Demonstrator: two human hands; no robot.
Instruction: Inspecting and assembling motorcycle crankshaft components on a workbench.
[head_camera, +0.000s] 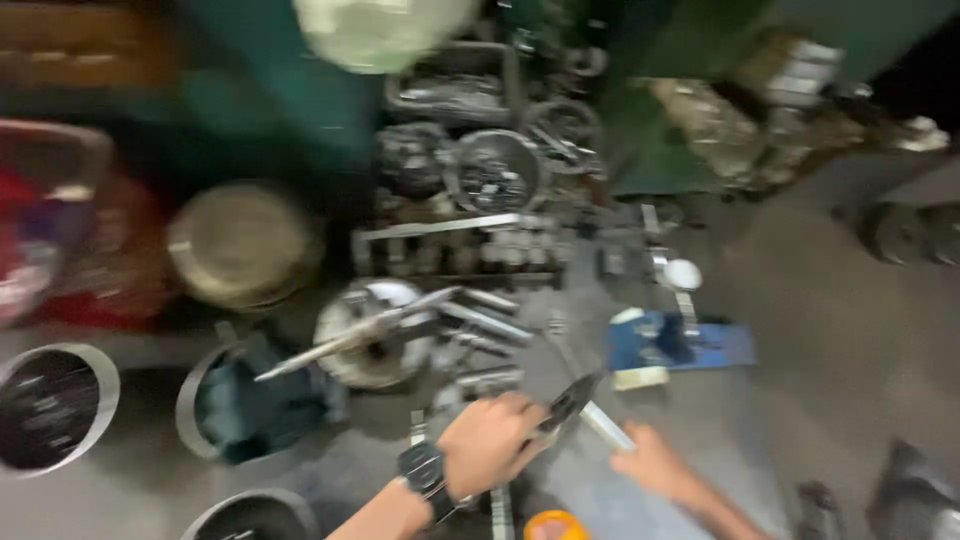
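Dark flat metal blade (572, 402), long axis slanting up-right, sits clenched in the left hand (487, 443); right hand (655, 462), just beside, closes fingers on a pale metal rod (605, 425).

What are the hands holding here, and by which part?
The left hand grips a dark plier-like tool by its handle end. The right hand touches a pale rod at its near end; blur hides whether it grips.

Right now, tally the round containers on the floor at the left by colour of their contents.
Dark contents: 2, one at the far left, one at the bottom edge.
Teal contents: 1.
Total: 3.
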